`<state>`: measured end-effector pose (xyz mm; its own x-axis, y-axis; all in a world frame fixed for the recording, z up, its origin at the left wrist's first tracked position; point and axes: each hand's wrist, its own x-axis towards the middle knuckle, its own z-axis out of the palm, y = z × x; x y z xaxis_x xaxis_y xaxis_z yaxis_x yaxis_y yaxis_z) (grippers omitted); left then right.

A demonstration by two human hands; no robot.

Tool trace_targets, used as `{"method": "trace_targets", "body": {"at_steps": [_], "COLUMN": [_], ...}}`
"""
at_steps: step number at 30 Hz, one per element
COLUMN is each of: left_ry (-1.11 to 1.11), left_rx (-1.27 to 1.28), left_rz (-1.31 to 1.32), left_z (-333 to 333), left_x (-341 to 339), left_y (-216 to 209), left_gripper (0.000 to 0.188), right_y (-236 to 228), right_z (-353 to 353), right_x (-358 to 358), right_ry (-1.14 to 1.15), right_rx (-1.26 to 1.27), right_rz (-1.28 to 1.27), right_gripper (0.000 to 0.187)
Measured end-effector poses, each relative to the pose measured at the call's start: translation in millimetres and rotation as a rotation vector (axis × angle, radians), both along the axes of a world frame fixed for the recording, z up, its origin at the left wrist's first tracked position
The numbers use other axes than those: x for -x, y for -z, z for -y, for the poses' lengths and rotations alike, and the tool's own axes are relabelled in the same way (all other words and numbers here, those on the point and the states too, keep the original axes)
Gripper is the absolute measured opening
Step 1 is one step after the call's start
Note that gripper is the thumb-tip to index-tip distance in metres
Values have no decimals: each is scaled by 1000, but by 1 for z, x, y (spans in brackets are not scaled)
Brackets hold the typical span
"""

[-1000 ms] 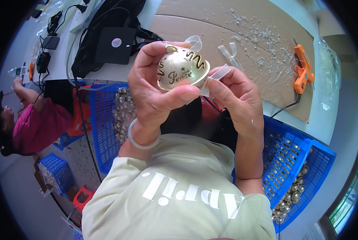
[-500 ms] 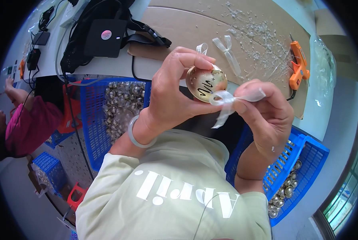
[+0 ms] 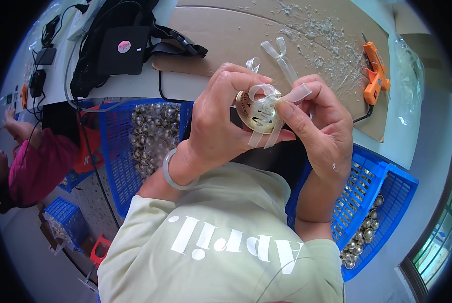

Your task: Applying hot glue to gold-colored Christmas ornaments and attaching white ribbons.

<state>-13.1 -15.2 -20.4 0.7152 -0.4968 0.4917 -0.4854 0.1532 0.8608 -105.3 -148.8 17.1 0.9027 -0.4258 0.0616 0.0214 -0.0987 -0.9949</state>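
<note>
My left hand (image 3: 210,113) is closed around a shiny gold ball ornament (image 3: 247,112) with dark markings, its fingertips and thumb at the rim. Between the thumb and fingers of my right hand (image 3: 323,123), a sheer white ribbon bow (image 3: 297,94) is pinched. The bow lies against the ball's upper face, and its two tails hang down across the front. A small ribbon loop (image 3: 253,64) shows just beyond my left fingers; what it belongs to is hidden. Past my hands, another white bow (image 3: 282,59) rests on the cardboard (image 3: 226,35).
An orange glue gun (image 3: 376,73) lies on the cardboard's right side, beside scattered glue strands (image 3: 332,45). A black box with straps (image 3: 122,50) occupies the table's left. Blue baskets (image 3: 114,161) (image 3: 402,187) of gold balls flank me. A person in pink (image 3: 46,164) sits far left.
My right hand has brought the bow up and left, from below the ball's edge onto its upper face. The ball has turned slightly in my left hand.
</note>
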Motion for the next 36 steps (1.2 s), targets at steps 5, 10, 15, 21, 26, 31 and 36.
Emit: {"method": "trace_targets", "body": {"at_steps": [5, 10, 15, 21, 26, 31, 36], "left_ry": [-29, -29, -13, 16, -1, 13, 120], "left_rx": [-9, -3, -8, -31, 18, 8, -66], "left_rz": [54, 93, 41, -50, -16, -24, 8], "left_z": [1, 1, 0, -1, 3, -1, -8], "left_x": [-1, -2, -3, -3, -1, 0, -2], "left_y": [2, 4, 5, 8, 9, 6, 6], "left_gripper": [60, 61, 63, 63, 60, 58, 65], "right_y": [2, 1, -2, 4, 2, 2, -1], "right_z": [1, -1, -13, -26, -29, -29, -28], "right_x": [-2, -4, 3, 14, 18, 14, 12], "right_ry": [-22, -23, 138, 282, 181, 180, 187], "right_rx": [-23, -60, 34, 790, 871, 904, 966], "right_rz": [-12, -37, -56, 190, 116, 136, 144], "right_gripper": [12, 14, 14, 24, 24, 23, 30]}}
